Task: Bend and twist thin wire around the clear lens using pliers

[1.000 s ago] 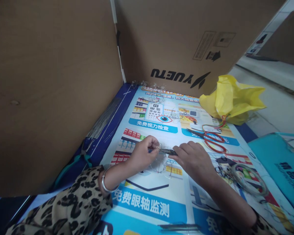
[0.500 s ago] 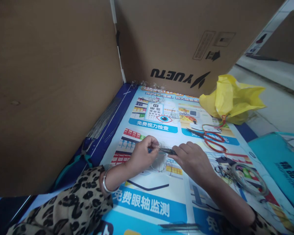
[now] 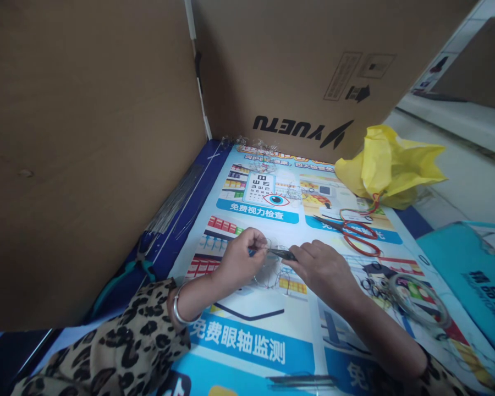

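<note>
My right hand (image 3: 324, 272) is closed round the handles of dark needle-nose pliers (image 3: 284, 254), whose thin jaws point left. At their tip, my left hand (image 3: 242, 259) pinches a thin wire piece (image 3: 269, 286); fine loops of it hang below the fingers over the printed sheet. Whether the jaws are clamped on the wire is too small to tell. Red-handled scissors (image 3: 361, 237) lie to the right beyond my right hand. A clear coil of line (image 3: 421, 300) and small dark rings rest beside my right forearm.
Cardboard walls (image 3: 272, 66) rise at the left and back. Along the left lie a bundle of thin rods (image 3: 175, 198) and teal-handled pliers (image 3: 136, 267). A yellow bag (image 3: 390, 165) and a teal box (image 3: 466, 275) stand right. Dark thin rods (image 3: 301, 381) lie at the front.
Almost nothing differs. Both hands keep their places, with the pliers' tip still at my left fingers.
</note>
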### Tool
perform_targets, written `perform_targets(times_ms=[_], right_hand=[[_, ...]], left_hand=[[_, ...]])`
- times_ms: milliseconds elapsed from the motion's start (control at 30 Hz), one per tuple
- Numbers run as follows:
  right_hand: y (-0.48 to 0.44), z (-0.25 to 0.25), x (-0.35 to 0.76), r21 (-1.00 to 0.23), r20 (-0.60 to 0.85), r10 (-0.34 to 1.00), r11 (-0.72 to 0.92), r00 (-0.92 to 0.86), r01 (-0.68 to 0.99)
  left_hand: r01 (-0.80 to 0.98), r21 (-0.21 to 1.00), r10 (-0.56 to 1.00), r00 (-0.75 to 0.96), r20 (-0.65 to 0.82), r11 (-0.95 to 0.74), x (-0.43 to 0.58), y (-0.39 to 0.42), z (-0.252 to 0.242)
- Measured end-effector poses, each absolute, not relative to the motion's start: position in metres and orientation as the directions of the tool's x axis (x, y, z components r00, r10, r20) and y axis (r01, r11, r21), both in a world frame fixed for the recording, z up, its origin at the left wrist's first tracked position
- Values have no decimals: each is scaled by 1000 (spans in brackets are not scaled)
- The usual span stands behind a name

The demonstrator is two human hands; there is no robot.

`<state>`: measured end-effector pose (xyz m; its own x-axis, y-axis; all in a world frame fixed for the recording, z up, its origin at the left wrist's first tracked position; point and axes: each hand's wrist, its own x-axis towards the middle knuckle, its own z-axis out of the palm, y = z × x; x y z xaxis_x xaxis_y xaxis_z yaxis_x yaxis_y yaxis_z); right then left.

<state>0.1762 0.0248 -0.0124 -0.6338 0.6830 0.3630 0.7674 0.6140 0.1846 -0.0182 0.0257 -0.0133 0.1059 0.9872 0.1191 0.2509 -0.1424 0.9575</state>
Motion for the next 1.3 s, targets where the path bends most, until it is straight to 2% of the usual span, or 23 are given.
perform_targets(times_ms=[267, 567, 1300], right_hand=[[23, -12, 176, 157, 371, 698, 603, -612, 782], [25, -20, 177, 48, 417, 702, 617, -577, 785], [21, -15, 176, 143, 428, 689, 588, -585, 796]], left_hand=[[266, 952, 987, 101, 127, -150, -18, 26, -17], [296, 939, 984, 90, 155, -175, -18, 25, -16], [358, 905, 973, 110, 202, -228, -20, 24, -18]])
